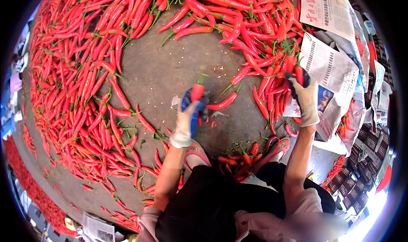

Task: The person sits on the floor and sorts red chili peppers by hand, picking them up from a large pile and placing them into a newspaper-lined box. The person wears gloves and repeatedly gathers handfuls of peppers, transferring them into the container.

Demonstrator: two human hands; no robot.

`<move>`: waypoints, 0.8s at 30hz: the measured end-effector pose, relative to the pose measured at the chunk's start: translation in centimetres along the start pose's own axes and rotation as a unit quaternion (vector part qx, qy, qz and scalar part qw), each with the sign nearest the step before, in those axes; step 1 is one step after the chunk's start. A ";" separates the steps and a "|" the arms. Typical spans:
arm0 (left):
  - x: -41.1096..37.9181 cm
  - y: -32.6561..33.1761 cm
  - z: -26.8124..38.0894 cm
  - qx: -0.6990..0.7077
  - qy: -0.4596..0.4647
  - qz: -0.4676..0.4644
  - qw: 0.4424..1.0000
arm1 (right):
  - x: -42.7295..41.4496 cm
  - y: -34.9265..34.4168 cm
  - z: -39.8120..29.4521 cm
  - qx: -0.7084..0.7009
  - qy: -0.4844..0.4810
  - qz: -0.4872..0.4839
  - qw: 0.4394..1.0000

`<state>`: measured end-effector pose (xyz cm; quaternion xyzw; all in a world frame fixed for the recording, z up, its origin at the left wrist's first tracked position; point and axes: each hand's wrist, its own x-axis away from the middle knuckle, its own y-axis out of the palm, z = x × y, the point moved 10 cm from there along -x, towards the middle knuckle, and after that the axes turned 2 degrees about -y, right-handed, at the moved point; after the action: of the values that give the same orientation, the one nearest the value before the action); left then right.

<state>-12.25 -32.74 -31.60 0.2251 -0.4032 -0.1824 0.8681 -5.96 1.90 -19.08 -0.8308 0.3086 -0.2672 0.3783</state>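
My left hand (188,114), in a white glove with a blue coated palm, holds a red chili pepper (197,91) stem up over the bare grey floor (159,70). The hand is slightly blurred. My right hand (304,93), gloved the same way, grips a red chili pepper (299,73) beside the newspaper (333,70) on the right; a second pepper lies close by its fingers, and I cannot tell whether it is held too. A single chili pepper (224,102) lies on the floor just right of my left hand. Small red fragments (213,124) are scattered below it.
A broad heap of red chili peppers (73,82) curves around the left and far side. More chili peppers (244,160) lie between my pink shoes (197,152). Newspaper sheets partly cover peppers at right, near dark plastic crates (360,172). A red strip (35,191) runs along the far left.
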 end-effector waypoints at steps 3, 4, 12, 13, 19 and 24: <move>0.9 5.2 2.5 -0.539 0.273 0.023 0.796 | -0.2 -2.1 2.4 0.057 -0.034 0.084 0.994; 0.1 6.6 1.2 -0.646 0.198 0.021 0.737 | -0.2 -1.7 4.1 0.029 -0.002 0.074 0.997; 1.1 6.7 1.9 -0.695 0.164 -0.039 0.699 | 1.9 6.5 -1.8 -0.091 -0.065 -0.002 0.994; 1.9 5.8 3.4 -0.643 0.177 -0.049 0.743 | 2.3 7.5 -4.1 -0.110 -0.084 -0.015 0.990; -0.8 -4.4 8.7 -0.174 0.054 0.064 0.981 | 2.6 18.1 -16.8 0.099 -0.214 -0.173 0.956; -7.7 -6.1 20.3 -0.431 0.228 0.247 0.838 | -0.3 24.1 -20.7 0.171 -0.162 -0.170 0.957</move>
<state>-33.60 -38.96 -28.00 -0.2436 -0.1171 -0.0608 0.9609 -27.68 -20.15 -26.45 -0.8264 0.0467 -0.2380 0.5082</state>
